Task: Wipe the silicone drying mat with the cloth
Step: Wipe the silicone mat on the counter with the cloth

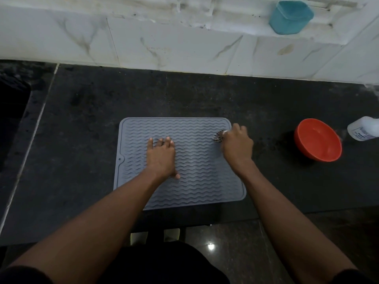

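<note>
A grey silicone drying mat (pixel 190 128) with wavy ridges lies flat on the black counter. My left hand (pixel 162 156) rests palm down on the mat's middle left, fingers spread. My right hand (pixel 236 145) is closed near the mat's upper right edge around a small dark patterned cloth (pixel 218 137). Only a bunched bit of the cloth shows at my fingers, and it touches the mat. The right hand looks slightly blurred.
An orange bowl (pixel 317 140) stands on the black counter (pixel 82 140) right of the mat. A white bottle (pixel 364 128) lies at the right edge. A teal container (pixel 290 17) sits on the white tiled ledge behind. A dark recess is at the far left.
</note>
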